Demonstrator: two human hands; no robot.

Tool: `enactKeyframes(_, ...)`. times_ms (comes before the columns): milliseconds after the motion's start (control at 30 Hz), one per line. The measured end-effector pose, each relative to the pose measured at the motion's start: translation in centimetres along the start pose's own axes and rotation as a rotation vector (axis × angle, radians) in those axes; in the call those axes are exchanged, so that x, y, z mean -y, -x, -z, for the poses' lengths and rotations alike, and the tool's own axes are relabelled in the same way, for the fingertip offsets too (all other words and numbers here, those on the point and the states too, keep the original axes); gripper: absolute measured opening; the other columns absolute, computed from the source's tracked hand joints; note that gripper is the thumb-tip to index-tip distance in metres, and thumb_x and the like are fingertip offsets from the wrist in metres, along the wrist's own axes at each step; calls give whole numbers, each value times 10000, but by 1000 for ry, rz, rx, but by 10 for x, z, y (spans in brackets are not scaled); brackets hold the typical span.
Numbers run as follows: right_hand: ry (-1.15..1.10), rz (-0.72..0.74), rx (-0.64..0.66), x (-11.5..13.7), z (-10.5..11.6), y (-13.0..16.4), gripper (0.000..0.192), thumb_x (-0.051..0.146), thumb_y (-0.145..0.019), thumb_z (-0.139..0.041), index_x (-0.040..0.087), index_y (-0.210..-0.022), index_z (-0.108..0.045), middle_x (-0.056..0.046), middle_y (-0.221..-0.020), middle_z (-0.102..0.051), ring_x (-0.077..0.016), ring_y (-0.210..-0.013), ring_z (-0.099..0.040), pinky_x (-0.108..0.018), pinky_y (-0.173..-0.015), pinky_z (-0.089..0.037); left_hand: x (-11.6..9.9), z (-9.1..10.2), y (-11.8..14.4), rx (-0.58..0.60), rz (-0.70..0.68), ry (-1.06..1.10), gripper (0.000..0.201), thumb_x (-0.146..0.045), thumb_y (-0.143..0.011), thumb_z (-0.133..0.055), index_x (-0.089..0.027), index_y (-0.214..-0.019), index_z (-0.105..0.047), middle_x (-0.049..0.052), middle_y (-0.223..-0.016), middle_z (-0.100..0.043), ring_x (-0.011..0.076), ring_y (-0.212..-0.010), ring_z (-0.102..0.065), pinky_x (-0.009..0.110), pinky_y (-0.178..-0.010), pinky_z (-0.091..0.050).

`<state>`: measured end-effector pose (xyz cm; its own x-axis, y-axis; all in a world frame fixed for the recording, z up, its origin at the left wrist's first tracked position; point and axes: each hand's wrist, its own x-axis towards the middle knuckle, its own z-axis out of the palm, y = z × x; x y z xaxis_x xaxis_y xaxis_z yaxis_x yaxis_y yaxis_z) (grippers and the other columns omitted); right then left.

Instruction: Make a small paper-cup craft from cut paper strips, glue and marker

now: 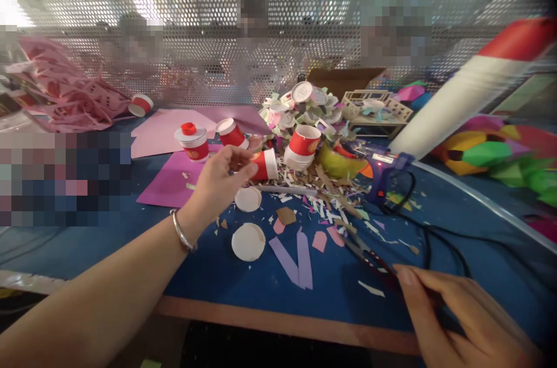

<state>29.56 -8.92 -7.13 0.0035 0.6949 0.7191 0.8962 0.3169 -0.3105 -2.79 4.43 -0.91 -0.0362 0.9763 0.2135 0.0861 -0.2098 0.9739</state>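
My left hand [226,176], with a silver bangle at the wrist, is closed on a red and white paper cup [270,163]. That cup is tipped on its side, its rim to the right. In my right hand [461,310], at the lower right, a pair of scissors [359,247] is held by the handle, the blades pointing up and left over the table. Below my left hand lie two white paper discs [248,242]. Purple paper strips [304,259] rest between the hands. Another red and white cup [301,146] stands upside down on a white base.
Paper scraps [322,197] litter the blue table [209,281]. A purple glue gun [383,173] with a black cord sits right of a yellow-green bowl [342,162]. A large white roll with a red end [470,89] leans at right. Pink sheets [172,130] lie behind.
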Motion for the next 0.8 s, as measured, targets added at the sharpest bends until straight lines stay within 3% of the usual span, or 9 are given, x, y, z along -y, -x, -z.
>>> enactKeyframes(133, 7, 51, 17, -1, 1, 1, 40, 199, -899, -725, 232, -921, -730, -29, -822, -748, -205, -703, -697, -354, -706, -526, 1, -10, 8, 350, -402, -731, 217, -112, -905, -609, -197, -1054, -742, 57, -1028, -755, 255, -1002, -583, 445, -920, -480)
enactKeyframes(233, 1, 64, 18, -1, 1, 2, 39, 201, -900, -720, 237, -915, -716, -25, -814, -742, -210, -695, -696, -360, -697, -524, 1, -18, 11, 505, -448, -930, 326, -79, -936, -524, -172, -1185, -713, 86, -1138, -752, 283, -1080, -583, 473, -955, -476)
enactKeyframes(367, -2, 55, 21, 0, 2, 1, 67, 182, -891, -727, 241, -919, -711, -19, -817, -741, -206, -703, -695, -355, -701, -526, 2, -22, 11, 469, -470, -1067, 347, -83, -926, -521, -145, -1223, -690, 109, -1096, -746, 287, -1047, -606, 449, -913, -504)
enactKeyframes(633, 11, 94, 20, 1, 2, -2, 54, 179, -887, -733, 226, -899, -710, -24, -795, -739, -201, -683, -686, -356, -683, -521, 6, -23, 8, 444, -500, -1156, 197, -103, -937, -514, -152, -888, -698, 97, -932, -713, 253, -910, -611, 398, -818, -507)
enactKeyframes(800, 28, 75, 23, 4, 1, -1, 43, 191, -890, -732, 222, -918, -720, -32, -814, -743, -214, -706, -695, -372, -720, -523, 1, -22, 8, 372, -528, -1117, 107, -170, -971, -561, -141, -940, -659, 104, -977, -690, 276, -984, -578, 423, -867, -484)
